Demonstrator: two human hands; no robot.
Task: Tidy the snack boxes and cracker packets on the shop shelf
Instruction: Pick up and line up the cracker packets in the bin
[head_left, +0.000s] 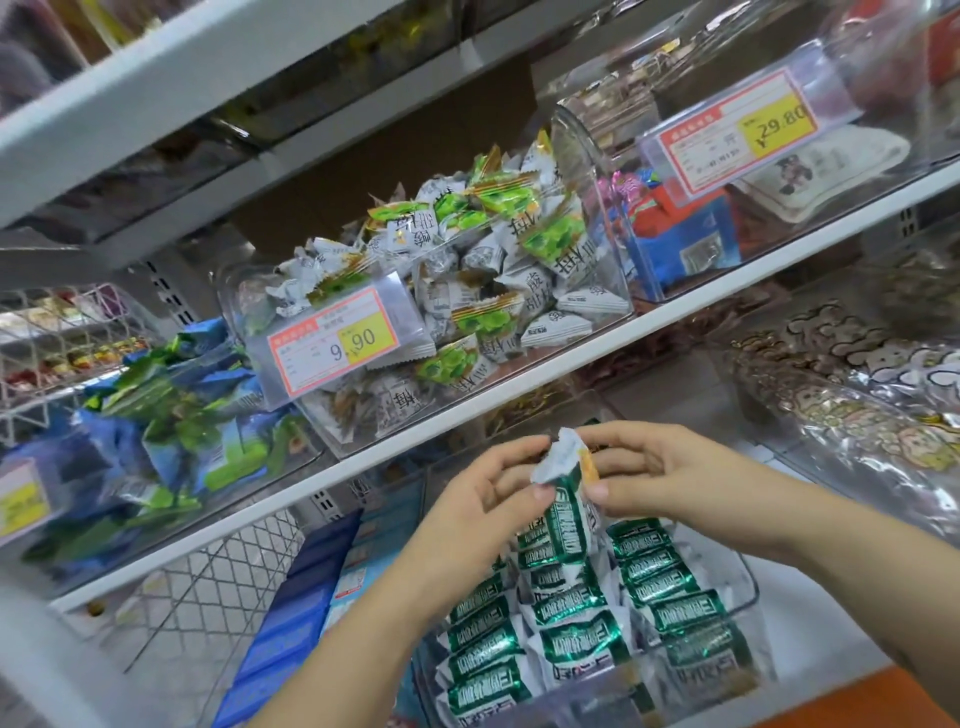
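Observation:
Both my hands hold one green-and-white cracker packet upright above a clear bin on the lower shelf. My left hand pinches the packet's left side and my right hand pinches its top right corner. Under the held packet, several matching green packets stand in rows inside the bin. Blue snack boxes lie in a row just left of the bin.
On the shelf above, a clear bin is heaped with white-and-green sweets behind a 9.90 price tag. Blue-green packets fill the bin at its left. A 29.80 tag fronts the upper right bin. White wire mesh stands lower left.

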